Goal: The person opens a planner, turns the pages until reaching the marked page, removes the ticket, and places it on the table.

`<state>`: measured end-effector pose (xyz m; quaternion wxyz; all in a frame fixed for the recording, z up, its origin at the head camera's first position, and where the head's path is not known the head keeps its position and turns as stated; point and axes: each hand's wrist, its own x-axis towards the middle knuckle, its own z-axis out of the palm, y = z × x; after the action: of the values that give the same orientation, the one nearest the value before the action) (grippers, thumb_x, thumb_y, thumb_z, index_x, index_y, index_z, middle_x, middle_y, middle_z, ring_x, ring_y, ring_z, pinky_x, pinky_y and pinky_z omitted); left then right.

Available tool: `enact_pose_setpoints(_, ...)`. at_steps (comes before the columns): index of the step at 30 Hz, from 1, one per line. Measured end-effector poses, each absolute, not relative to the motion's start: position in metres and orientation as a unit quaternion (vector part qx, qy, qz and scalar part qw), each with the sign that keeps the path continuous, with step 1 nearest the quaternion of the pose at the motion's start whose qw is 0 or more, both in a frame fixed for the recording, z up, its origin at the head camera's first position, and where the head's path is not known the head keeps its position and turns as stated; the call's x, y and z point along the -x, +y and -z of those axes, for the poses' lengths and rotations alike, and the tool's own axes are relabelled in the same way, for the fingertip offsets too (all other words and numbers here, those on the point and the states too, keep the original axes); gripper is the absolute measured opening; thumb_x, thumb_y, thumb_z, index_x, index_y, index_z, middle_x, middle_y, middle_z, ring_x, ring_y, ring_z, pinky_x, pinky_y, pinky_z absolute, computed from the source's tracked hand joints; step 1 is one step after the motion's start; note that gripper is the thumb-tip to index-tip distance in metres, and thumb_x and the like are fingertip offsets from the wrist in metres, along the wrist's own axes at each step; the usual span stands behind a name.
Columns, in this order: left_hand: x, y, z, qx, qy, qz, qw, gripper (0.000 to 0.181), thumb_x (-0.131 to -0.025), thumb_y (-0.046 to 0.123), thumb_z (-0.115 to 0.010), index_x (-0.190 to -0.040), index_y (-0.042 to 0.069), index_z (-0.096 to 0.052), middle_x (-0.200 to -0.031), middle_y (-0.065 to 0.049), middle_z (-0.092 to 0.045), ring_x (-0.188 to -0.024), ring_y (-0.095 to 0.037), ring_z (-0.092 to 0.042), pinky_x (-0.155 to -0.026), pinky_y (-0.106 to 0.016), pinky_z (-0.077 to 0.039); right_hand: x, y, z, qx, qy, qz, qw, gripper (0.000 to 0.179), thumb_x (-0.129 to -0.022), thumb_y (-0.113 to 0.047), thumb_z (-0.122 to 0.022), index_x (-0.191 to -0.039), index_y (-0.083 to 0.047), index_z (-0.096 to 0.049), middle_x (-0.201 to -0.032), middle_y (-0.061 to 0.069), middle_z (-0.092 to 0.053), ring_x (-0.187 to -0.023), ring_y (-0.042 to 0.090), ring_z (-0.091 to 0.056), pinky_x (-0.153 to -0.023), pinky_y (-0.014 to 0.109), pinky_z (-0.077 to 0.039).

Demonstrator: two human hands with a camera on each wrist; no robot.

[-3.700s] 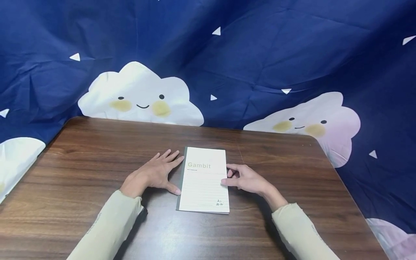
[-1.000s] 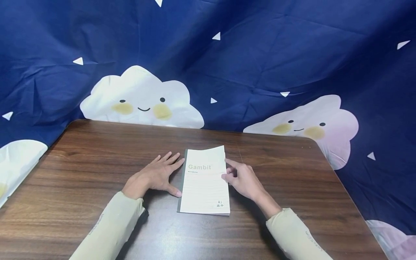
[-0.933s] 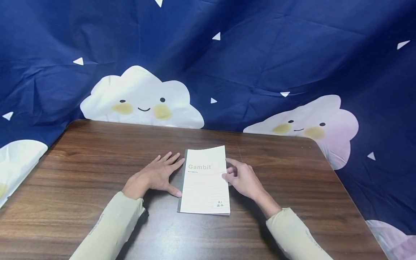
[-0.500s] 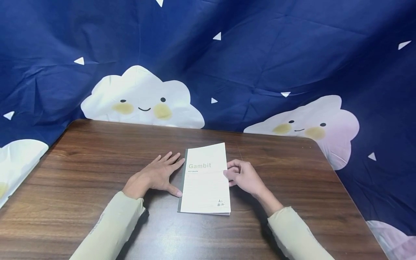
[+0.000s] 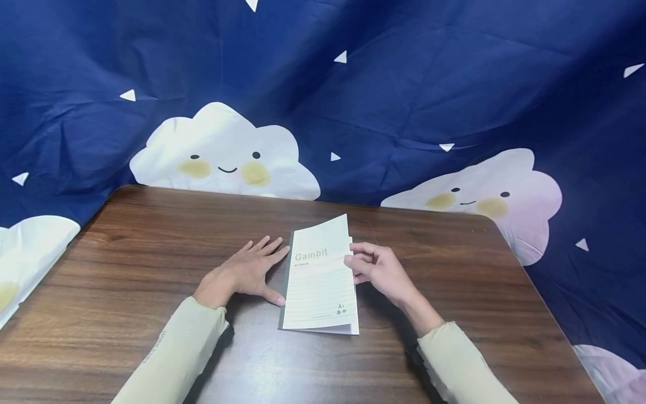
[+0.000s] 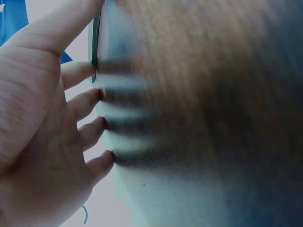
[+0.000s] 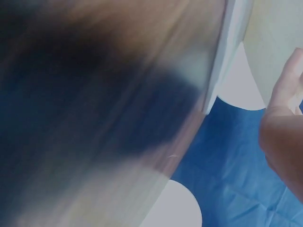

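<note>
A white "Gambit" notebook (image 5: pixel 318 292) with a dark spine lies on the wooden table, its front cover tilted up along the right side. My right hand (image 5: pixel 386 272) pinches that cover's right edge between thumb and fingers. In the right wrist view, the raised cover (image 7: pixel 270 28) stands away from the page block (image 7: pixel 222 61), beside part of the right hand (image 7: pixel 284 137). My left hand (image 5: pixel 242 272) is spread at the notebook's left side, thumb and index fingertip at the spine. The left wrist view shows its fingertips (image 6: pixel 102 165) down on the tabletop, near the dark spine (image 6: pixel 93 47).
The brown wooden table (image 5: pixel 151 247) has rounded far corners. Behind it hangs a dark blue cloth (image 5: pixel 383 101) printed with smiling clouds and small white triangles. Pale sleeves (image 5: pixel 171 353) cover both forearms.
The notebook's cover, flat at first, has risen on its right side. My right hand has shifted slightly upward with the edge. The left hand has kept its place at the spine.
</note>
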<state>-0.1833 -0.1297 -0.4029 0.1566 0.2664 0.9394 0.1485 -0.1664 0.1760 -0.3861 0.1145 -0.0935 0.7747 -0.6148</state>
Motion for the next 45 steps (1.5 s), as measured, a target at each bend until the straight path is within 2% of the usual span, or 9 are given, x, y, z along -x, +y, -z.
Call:
enact_pose_setpoints(10, 0.185, -0.131, 0.403, -0.275, 0.933, -0.171, 0.157, 0.118, -0.071, 0.065, -0.082, -0.16, 0.009, -0.03, -0.167, -0.017, -0.016, -0.153, -0.04, -0.007, -0.122, -0.06, -0.009, 0.166, 0.155, 0.374, 0.108, 0.726, 0.671, 0.106, 0.042, -0.101, -0.007, -0.061, -0.136, 0.013, -0.052, -0.102, 0.019, -0.07, -0.075, 0.017, -0.071, -0.067, 0.036, -0.062)
enact_pose_setpoints(17, 0.188, -0.137, 0.403, -0.256, 0.921, -0.258, 0.141, 0.111, -0.075, 0.064, -0.08, -0.158, 0.007, -0.034, -0.163, -0.022, -0.025, -0.152, -0.041, -0.013, -0.121, -0.061, -0.01, 0.169, 0.138, 0.369, 0.119, 0.733, 0.664, 0.085, 0.042, -0.1, -0.01, -0.063, -0.137, 0.008, -0.053, -0.106, 0.019, -0.065, -0.075, 0.021, -0.069, -0.065, 0.037, -0.062)
enact_pose_setpoints(22, 0.188, -0.141, 0.397, -0.241, 0.902, -0.344, 0.099, 0.098, -0.082, 0.053, -0.081, -0.156, 0.004, -0.037, -0.159, -0.021, -0.034, -0.149, -0.039, -0.025, -0.12, -0.057, -0.023, 0.171, 0.13, 0.366, 0.137, 0.731, 0.664, 0.073, 0.044, -0.1, -0.014, -0.065, -0.138, 0.004, -0.053, -0.108, 0.019, -0.061, -0.076, 0.024, -0.068, -0.064, 0.036, -0.061)
enact_pose_setpoints(27, 0.186, -0.143, 0.39, -0.23, 0.874, -0.423, 0.063, 0.09, -0.086, 0.043, -0.081, -0.156, 0.006, -0.038, -0.157, -0.015, -0.04, -0.143, -0.034, -0.038, -0.113, -0.054, -0.036, 0.172, 0.122, 0.362, 0.147, 0.732, 0.661, 0.076, 0.045, -0.1, -0.015, -0.064, -0.141, 0.002, -0.053, -0.105, 0.018, -0.06, -0.076, 0.023, -0.067, -0.064, 0.035, -0.061)
enact_pose_setpoints(31, 0.183, -0.142, 0.384, -0.211, 0.835, -0.505, 0.061, 0.081, -0.089, 0.034, -0.08, -0.156, 0.009, -0.039, -0.15, -0.018, -0.047, -0.135, -0.037, -0.048, -0.104, -0.051, -0.048, 0.172, 0.115, 0.36, 0.156, 0.731, 0.66, 0.082, 0.048, -0.1, -0.014, -0.064, -0.144, 0.002, -0.051, -0.104, 0.018, -0.061, -0.076, 0.021, -0.066, -0.064, 0.036, -0.061)
enact_pose_setpoints(34, 0.18, -0.14, 0.381, -0.19, 0.79, -0.578, 0.074, 0.072, -0.093, 0.025, -0.076, -0.154, 0.01, -0.04, -0.143, -0.022, -0.052, -0.127, -0.039, -0.055, -0.095, -0.049, -0.055, 0.172, 0.109, 0.358, 0.171, 0.725, 0.661, 0.094, 0.05, -0.101, -0.013, -0.062, -0.147, 0.001, -0.048, -0.107, 0.024, -0.061, -0.075, 0.02, -0.066, -0.065, 0.037, -0.062)
enact_pose_setpoints(38, 0.177, -0.138, 0.379, -0.163, 0.727, -0.661, 0.086, 0.059, -0.1, 0.02, -0.068, -0.151, 0.005, -0.043, -0.138, -0.029, -0.051, -0.122, -0.047, -0.055, -0.086, -0.046, -0.059, 0.173, 0.101, 0.357, 0.198, 0.722, 0.653, 0.112, 0.049, -0.104, -0.013, -0.058, -0.15, -0.003, -0.045, -0.109, 0.032, -0.058, -0.075, 0.02, -0.067, -0.067, 0.038, -0.061)
enact_pose_setpoints(41, 0.174, -0.139, 0.377, -0.15, 0.706, -0.688, 0.076, 0.053, -0.102, 0.021, -0.064, -0.148, 0.003, -0.046, -0.131, -0.029, -0.052, -0.116, -0.047, -0.057, -0.082, -0.046, -0.061, 0.174, 0.095, 0.359, 0.216, 0.727, 0.64, 0.122, 0.051, -0.103, -0.013, -0.059, -0.151, -0.005, -0.044, -0.106, 0.027, -0.06, -0.075, 0.02, -0.068, -0.069, 0.04, -0.061)
enact_pose_setpoints(45, 0.171, -0.14, 0.375, -0.147, 0.685, -0.71, 0.07, 0.05, -0.101, 0.018, -0.064, -0.147, 0.002, -0.048, -0.122, -0.022, -0.054, -0.108, -0.039, -0.062, -0.079, -0.048, -0.061, 0.173, 0.089, 0.36, 0.231, 0.733, 0.626, 0.132, 0.057, -0.099, -0.009, -0.064, -0.153, -0.006, -0.043, -0.1, 0.015, -0.062, -0.077, 0.021, -0.069, -0.07, 0.041, -0.06)
